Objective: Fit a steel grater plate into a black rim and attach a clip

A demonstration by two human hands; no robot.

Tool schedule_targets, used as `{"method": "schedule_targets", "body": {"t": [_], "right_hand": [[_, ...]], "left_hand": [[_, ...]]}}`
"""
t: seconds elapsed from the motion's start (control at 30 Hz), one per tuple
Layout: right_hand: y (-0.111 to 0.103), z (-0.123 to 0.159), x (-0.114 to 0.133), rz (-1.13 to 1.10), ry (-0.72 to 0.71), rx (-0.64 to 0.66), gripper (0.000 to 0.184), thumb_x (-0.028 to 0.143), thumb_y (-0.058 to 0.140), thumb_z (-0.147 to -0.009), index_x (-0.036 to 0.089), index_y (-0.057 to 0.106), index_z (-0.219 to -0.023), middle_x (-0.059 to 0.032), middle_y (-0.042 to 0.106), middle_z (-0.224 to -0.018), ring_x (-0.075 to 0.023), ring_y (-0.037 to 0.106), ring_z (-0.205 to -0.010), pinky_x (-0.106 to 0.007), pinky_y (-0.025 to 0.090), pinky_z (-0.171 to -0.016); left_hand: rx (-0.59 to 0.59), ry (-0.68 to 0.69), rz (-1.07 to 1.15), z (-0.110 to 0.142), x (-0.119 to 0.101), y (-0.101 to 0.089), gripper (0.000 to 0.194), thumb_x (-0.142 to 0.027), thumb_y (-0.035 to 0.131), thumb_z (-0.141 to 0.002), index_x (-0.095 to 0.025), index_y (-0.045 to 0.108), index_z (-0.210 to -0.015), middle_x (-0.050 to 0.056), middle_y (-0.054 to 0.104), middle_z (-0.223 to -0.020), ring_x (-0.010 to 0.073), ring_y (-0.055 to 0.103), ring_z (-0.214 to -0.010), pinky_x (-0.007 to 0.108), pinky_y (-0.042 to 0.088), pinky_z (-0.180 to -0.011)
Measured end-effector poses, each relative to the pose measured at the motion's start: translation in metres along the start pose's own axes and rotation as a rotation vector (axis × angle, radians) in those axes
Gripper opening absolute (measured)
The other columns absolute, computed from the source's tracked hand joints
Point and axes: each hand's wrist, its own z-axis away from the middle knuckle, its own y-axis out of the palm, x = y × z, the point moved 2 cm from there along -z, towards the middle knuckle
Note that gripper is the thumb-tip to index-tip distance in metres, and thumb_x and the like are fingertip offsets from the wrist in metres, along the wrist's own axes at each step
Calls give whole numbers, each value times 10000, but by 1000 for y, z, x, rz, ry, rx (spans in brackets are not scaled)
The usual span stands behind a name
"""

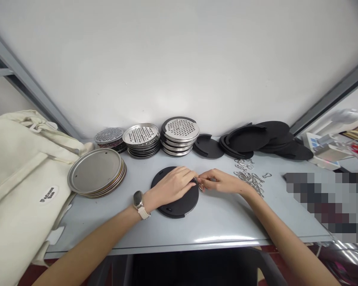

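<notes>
A round black disc [179, 204] lies flat on the table in front of me, with small slots near its rim. My left hand [176, 182], with a watch on its wrist, reaches across the disc and grips it at the right edge, fingers bent and close together. At that same edge my right hand [216, 180] pinches a small metal clip [201, 186]. The fingertips of both hands nearly meet and partly hide where clip and disc touch. To the right of my right hand lies a loose pile of metal clips [249, 178].
Along the wall stand stacks of grater discs [141, 135], perforated discs in black holders [181, 129] and black round covers [247, 139]. Metal lids [95, 171] are stacked at left beside a cream bag [20, 171]. A blurred-out patch [331, 202] covers the table's right end.
</notes>
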Motion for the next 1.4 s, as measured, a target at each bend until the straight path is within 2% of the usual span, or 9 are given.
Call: {"method": "schedule_targets", "body": {"t": [0.2, 0.63, 1.1, 1.4], "right_hand": [[0, 0, 2, -1, -21, 22, 395, 383, 371, -902, 136, 634, -739, -31, 623, -708, -121, 476, -592, -253, 381, -593], [0, 2, -1, 1, -24, 56, 401, 438, 376, -913, 147, 610, -765, -8, 580, -697, -97, 417, -567, -227, 340, -541], [-1, 3, 1, -32, -55, 74, 246, 279, 387, -865, 160, 551, -725, -8, 594, -727, -114, 479, -632, -240, 395, -627], [-1, 2, -3, -34, -58, 87, 215, 268, 397, -850, 161, 535, -725, -7, 585, -728, -112, 472, -634, -237, 392, -627]], "left_hand": [[-8, 6, 8, 0, 1, 1, 151, -190, 398, -943, -164, 514, -1036, 55, 588, -930, 190, 548, -909, 346, 428, -839], [10, -3, 7, 0, 1, 2, 139, -182, 408, -940, -163, 513, -1030, 50, 588, -956, 181, 542, -926, 339, 420, -858], [0, 2, 32, -1, 2, 2, 144, -195, 400, -943, -172, 519, -1020, 53, 590, -949, 181, 553, -925, 347, 436, -854], [7, 11, 42, -1, 1, 2, 151, -177, 408, -940, -169, 520, -1041, 54, 597, -975, 183, 556, -932, 350, 429, -867]]}}
